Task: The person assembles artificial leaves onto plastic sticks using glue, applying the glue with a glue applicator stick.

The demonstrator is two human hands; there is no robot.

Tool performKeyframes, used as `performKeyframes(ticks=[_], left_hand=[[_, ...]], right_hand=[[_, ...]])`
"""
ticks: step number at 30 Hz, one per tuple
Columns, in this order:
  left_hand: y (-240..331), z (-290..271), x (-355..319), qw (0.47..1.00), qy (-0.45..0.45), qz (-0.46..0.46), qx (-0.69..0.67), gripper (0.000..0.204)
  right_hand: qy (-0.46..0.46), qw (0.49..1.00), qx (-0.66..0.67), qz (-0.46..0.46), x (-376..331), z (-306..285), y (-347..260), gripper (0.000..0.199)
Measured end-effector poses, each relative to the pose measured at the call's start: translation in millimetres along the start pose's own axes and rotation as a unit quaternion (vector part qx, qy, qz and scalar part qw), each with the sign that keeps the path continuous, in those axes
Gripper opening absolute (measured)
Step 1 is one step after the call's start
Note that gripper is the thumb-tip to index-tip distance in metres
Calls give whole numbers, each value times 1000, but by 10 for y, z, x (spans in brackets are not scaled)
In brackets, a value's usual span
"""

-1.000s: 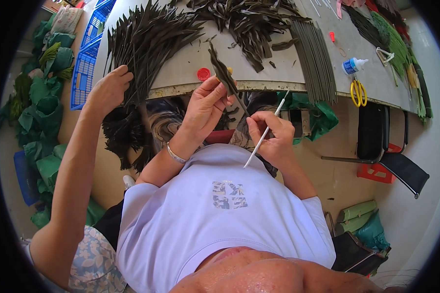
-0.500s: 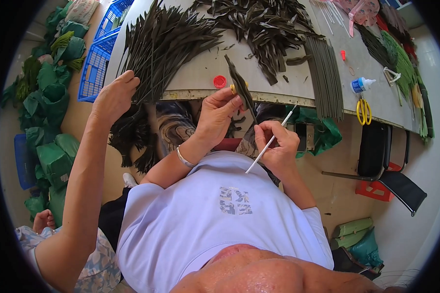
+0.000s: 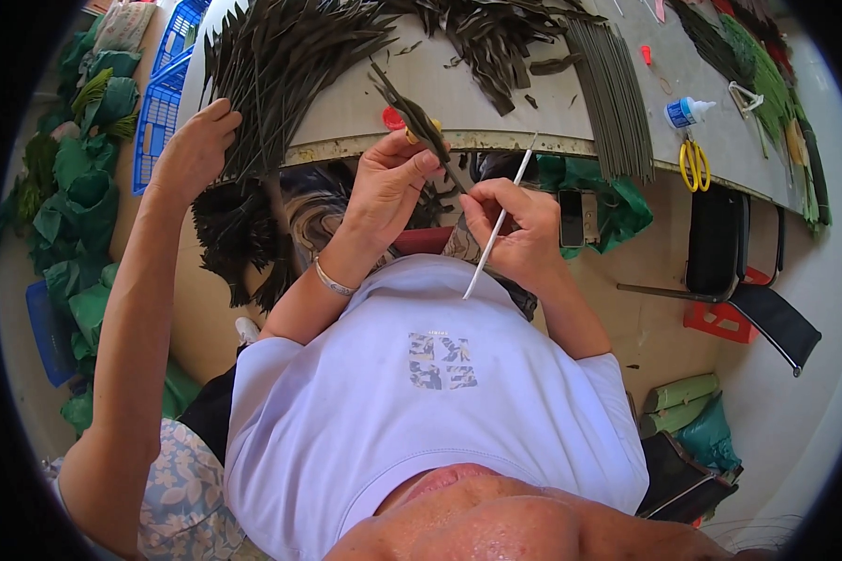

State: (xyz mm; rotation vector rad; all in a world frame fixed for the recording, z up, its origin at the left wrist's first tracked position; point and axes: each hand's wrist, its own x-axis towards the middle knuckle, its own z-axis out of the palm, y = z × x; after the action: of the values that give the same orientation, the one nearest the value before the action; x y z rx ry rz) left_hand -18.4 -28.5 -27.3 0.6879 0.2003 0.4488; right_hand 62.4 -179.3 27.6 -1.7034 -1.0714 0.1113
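Fingers of the left hand (image 3: 390, 192) are clamping together on a dark leaf (image 3: 419, 124), which is slanting through the air at the near edge of the surface (image 3: 430, 93), tip pointing up and left, and they're pinching it about midway! Down at the stem end, the right hand (image 3: 524, 234) is pinching too, thumb and forefinger together, while a white stick (image 3: 489, 251) is lying at a steep slant through that same hand. Something yellow (image 3: 411, 136) is peeking out beside the leaf, mostly hidden, so I'm not telling what it is. Just behind, a red lid (image 3: 393, 118) is resting on the surface. Over on the left, a co-worker's hand (image 3: 196, 145) is reaching to a big pile of dark leaves (image 3: 285, 70), its fingertips curling, their grip impossible to tell. Out right, a bundle of dark stems (image 3: 613, 98) is jutting past the edge, and beyond it a bottle (image 3: 687, 112) is lying near yellow-handled scissors (image 3: 694, 168), whose handles are overhanging the edge.
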Motion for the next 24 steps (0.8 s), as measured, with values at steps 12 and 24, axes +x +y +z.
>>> performKeyframes(ticks=[12, 24], left_hand=[[130, -167, -157, 997, 67, -16, 23, 9], [474, -410, -199, 995, 95, 28, 30, 9]], right_hand=[[-98, 970, 179, 132, 38, 371, 233, 8], [-178, 927, 278, 176, 580, 467, 558, 65]])
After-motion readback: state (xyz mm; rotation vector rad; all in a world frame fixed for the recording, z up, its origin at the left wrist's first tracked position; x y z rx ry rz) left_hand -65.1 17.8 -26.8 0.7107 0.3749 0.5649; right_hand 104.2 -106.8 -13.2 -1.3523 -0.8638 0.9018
